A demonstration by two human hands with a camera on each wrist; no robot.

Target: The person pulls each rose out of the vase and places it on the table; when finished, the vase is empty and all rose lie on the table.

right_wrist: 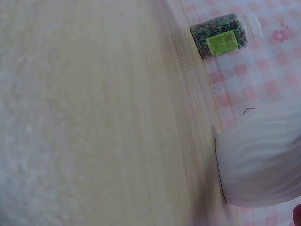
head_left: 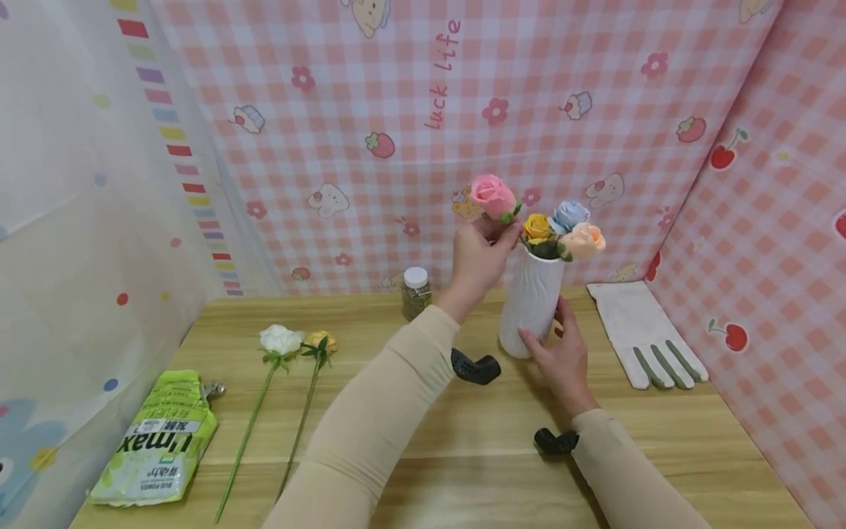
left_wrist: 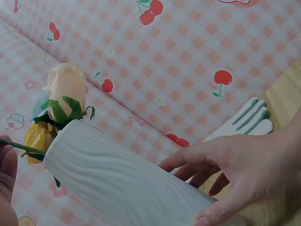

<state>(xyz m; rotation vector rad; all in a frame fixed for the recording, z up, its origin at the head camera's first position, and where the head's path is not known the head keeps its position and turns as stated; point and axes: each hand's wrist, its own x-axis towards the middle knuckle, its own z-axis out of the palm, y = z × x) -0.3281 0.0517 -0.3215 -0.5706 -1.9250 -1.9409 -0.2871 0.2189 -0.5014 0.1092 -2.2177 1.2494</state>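
Pink rose [head_left: 492,195] up near middle of frame, just left of vase [head_left: 535,297]; left hand [head_left: 479,253] pinches green stem [left_wrist: 23,146], fingers [head_left: 507,236] nearly together. Right hand [head_left: 562,360] curls part way round vase, low down. Rose looks light, petals [head_left: 487,188] soft: hold by stem. Vase looks hard, smooth, breakable: grip body

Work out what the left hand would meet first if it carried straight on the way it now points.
Probably the yellow rose in the white vase, just beyond the left hand in the head view, though depth is unclear there.
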